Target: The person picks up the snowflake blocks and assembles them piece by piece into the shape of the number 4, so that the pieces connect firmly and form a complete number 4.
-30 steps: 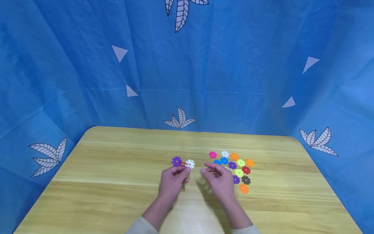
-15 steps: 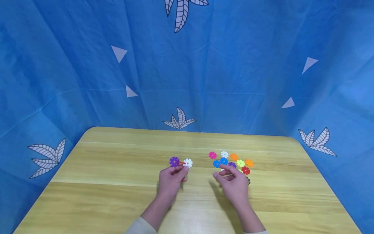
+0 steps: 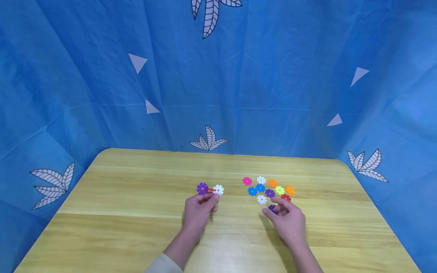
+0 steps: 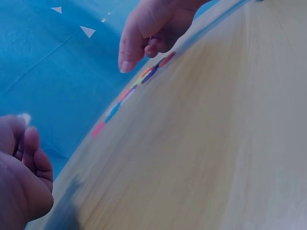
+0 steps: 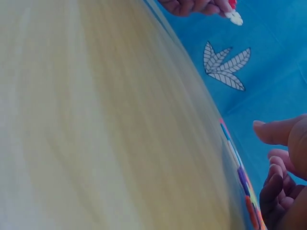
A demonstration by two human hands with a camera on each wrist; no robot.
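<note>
Above the table (image 3: 119, 182), left fingers (image 3: 199, 198) pinch three joined discs (image 3: 210, 189); right fingers (image 3: 282, 202) gape near two purple discs (image 3: 269, 193).

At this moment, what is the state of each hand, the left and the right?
Left hand: closed, holding a purple disc, red piece and white disc together.
Right hand: open, holding nothing visible, over the loose discs.

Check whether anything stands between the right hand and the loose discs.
Nothing visible does: the right hand hovers above the loose discs, and the left wrist view shows no object between them.
</note>
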